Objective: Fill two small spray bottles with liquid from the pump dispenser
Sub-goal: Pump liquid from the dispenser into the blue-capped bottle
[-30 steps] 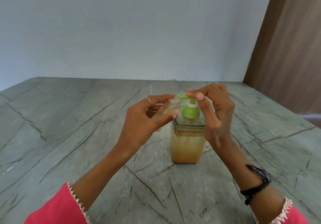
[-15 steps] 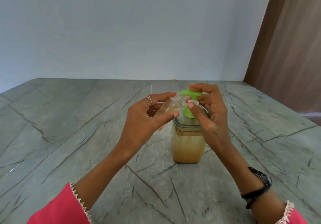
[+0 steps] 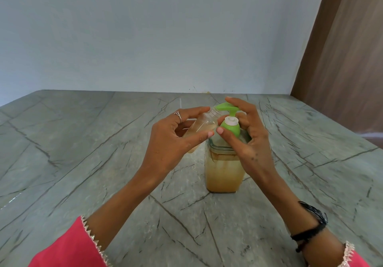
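A clear jar-shaped pump dispenser with cloudy amber liquid stands mid-table. Its green pump head is up, the spout pointing left. My left hand grips a small clear spray bottle without a cap. The bottle is tilted, its open mouth right under the spout, and it holds some amber liquid. My right hand wraps the pump, with fingers over the top of the head and the thumb against the green collar. No second small bottle is in view.
The grey stone table with dark veins spreads wide on all sides. A thin white tube pokes up behind my left hand. A pale wall stands at the back and a brown wooden panel at the right.
The pump head was pressed down a second ago and has risen again, my right fingers lifting with it. My left hand keeps the bottle at the spout.
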